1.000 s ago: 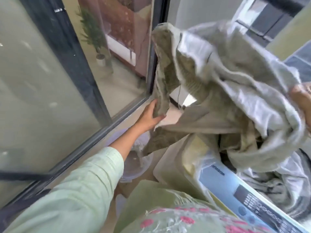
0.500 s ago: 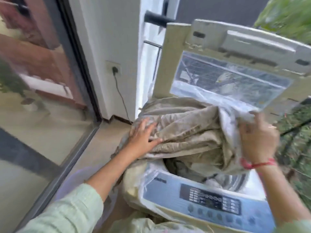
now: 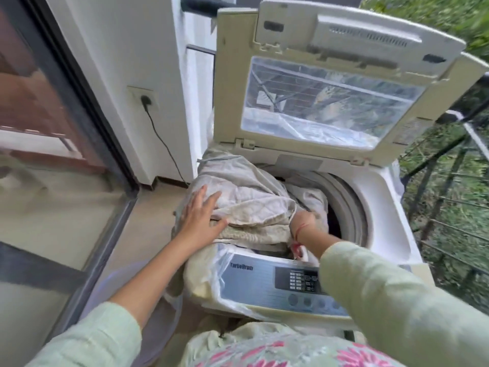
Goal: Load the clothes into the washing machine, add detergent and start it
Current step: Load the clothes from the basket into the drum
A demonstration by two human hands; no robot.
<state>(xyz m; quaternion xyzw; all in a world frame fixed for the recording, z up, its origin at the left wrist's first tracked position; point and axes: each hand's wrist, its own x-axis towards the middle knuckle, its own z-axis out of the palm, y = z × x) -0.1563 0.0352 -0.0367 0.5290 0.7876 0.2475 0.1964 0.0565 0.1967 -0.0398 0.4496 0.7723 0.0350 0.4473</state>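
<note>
**Beige cloth half-loaded into a top-loading washer**

A person leans over a washing machine [image 3: 381, 207] whose lid [image 3: 330, 83] stands upright. A bulky beige cloth [image 3: 246, 197] is heaped over the drum's left rim. The left hand [image 3: 198, 221] lies flat on it, fingers spread. The right hand [image 3: 304, 221] is buried in its folds; its grip cannot be told.

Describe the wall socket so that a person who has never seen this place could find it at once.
Start from the open washing machine and look left to the white wall between it and the dark-framed glass door. The socket sits there, low on the wall. It is the only plate on the wall, and a black cord hangs from its plug toward the floor.
</note>
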